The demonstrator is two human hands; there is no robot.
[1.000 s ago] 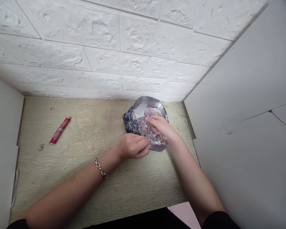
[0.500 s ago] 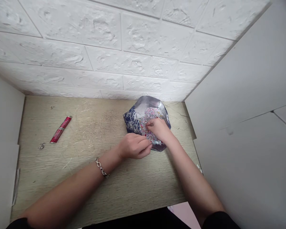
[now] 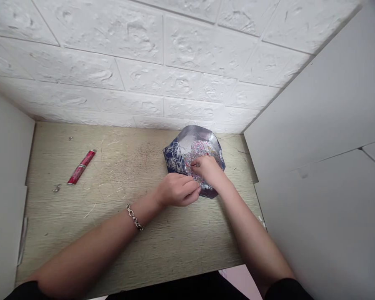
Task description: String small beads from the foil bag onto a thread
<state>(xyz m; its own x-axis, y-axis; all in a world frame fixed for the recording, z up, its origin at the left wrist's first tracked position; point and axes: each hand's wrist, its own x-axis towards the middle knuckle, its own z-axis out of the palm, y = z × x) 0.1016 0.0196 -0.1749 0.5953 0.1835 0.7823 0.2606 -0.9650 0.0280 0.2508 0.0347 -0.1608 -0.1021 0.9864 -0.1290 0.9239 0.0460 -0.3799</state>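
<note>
An open, silver-lined pouch [image 3: 174, 159] with a blue patterned outside lies near the back wall, holding many small coloured beads [image 3: 203, 148]. Over the beads is my right hand [image 3: 208, 170], its thumb and fingers pinched together; what they hold, if anything, is too small to make out. My left hand [image 3: 180, 190] is closed at the pouch's near edge, fingertips pressed together beside the beads. Whatever sits between those fingertips cannot be made out. A chain bracelet [image 3: 134, 217] circles my left wrist.
On the wooden table [image 3: 121, 254] a red tube-like packet [image 3: 82, 166] lies to the left. Small shiny metal pieces [image 3: 56, 188] are close to it. Thin pale strands [image 3: 89, 211] are scattered about. A white brick-pattern wall [image 3: 137, 75] and white side panels [image 3: 312, 125] enclose the table.
Both hands keep almost the same pose at the pouch. The whole view has shifted slightly; nothing is visibly taken or let go.
</note>
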